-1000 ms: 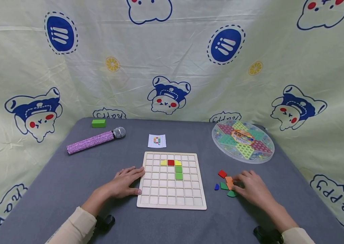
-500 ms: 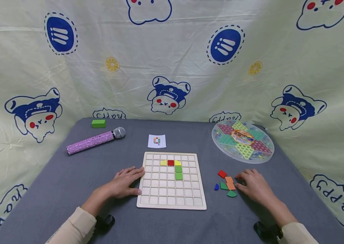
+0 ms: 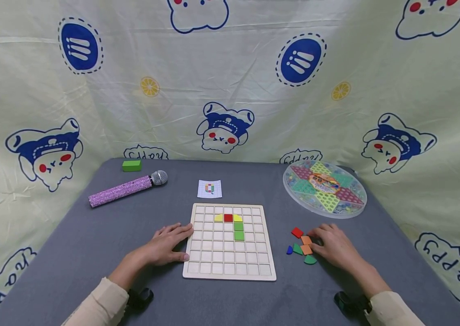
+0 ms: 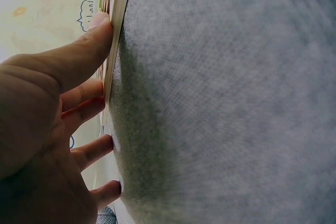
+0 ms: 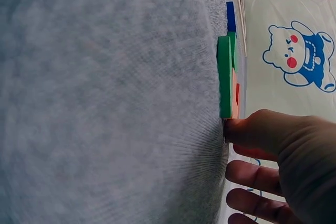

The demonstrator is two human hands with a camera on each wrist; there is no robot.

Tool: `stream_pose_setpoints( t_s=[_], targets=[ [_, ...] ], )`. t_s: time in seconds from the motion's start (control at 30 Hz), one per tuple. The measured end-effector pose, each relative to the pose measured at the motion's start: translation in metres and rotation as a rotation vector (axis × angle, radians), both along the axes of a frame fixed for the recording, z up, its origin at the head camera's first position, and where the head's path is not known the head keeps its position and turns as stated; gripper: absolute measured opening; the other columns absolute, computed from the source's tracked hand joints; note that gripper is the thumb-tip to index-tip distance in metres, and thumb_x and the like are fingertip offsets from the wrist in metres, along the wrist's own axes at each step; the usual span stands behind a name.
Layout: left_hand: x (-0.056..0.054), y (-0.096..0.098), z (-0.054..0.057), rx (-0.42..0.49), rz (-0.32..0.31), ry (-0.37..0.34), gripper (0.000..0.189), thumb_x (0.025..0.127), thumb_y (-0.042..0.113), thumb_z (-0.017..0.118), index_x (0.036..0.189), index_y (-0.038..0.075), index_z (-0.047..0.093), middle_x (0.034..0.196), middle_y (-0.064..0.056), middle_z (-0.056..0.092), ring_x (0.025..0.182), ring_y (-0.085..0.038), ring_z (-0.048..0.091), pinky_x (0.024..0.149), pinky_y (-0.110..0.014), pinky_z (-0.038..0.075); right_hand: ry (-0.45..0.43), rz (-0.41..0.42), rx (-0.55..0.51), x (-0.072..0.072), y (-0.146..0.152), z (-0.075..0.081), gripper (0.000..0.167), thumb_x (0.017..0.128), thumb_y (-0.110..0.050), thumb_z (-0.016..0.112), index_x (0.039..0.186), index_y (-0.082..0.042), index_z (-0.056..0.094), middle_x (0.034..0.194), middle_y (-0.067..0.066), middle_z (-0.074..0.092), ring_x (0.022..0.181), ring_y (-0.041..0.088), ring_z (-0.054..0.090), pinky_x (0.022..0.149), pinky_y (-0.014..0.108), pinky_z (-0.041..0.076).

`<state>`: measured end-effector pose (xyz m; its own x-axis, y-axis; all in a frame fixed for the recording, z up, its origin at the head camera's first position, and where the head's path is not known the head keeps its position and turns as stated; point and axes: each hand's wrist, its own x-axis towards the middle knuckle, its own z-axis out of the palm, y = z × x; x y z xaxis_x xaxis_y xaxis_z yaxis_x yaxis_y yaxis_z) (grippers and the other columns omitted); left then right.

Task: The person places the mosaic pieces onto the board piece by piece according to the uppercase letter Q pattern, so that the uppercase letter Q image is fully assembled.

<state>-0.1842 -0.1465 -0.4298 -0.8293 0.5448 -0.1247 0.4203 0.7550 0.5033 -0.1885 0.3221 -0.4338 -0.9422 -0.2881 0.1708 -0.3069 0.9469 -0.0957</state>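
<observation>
My left hand (image 3: 169, 244) lies at the left edge of a wooden grid board (image 3: 213, 267), its thumb and fingertips touching the rim. The left wrist view shows the thumb (image 4: 84, 51) against the board's side, the fingers spread. Set in the grid are two yellow pieces, a red square (image 3: 228, 218) and two green squares (image 3: 239, 235). My right hand (image 3: 337, 246) is beside the loose tiles, thumb and index fingertips at the right edges of two orange squares (image 3: 306, 249). A red square (image 3: 297, 232), two green pieces (image 3: 310, 259) and a blue piece (image 3: 289, 250) lie around them.
Behind the board lies a white card (image 3: 209, 189) with a small coloured pattern. A glittery purple microphone (image 3: 122, 191) and a green block (image 3: 131, 165) are at the back left. A round Chinese checkers set (image 3: 324, 189) stands at the back right. A printed curtain hangs behind the table.
My right hand drew back slightly from the orange squares, then came left to them again. The lower orange square and a green piece shifted a little left. My left hand stayed put.
</observation>
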Motion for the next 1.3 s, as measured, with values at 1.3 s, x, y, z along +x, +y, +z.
stream_pose_setpoints(
  t_s=[1.3],
  targets=[
    [-0.001,-0.001,-0.002,-0.004,0.005,-0.001,0.071,0.088,0.039,0.063,0.147,0.011,0.034,0.155,-0.008,0.029,0.144,-0.039,0.019,0.109,-0.067,0.012,0.126,0.235,-0.039,-0.017,-0.108,0.021,0.018,0.081,-0.026,0.074,0.095,-0.015,0.071,0.089,-0.002,0.06,0.085,0.015,0.049,0.076,0.037,0.043]
  ],
)
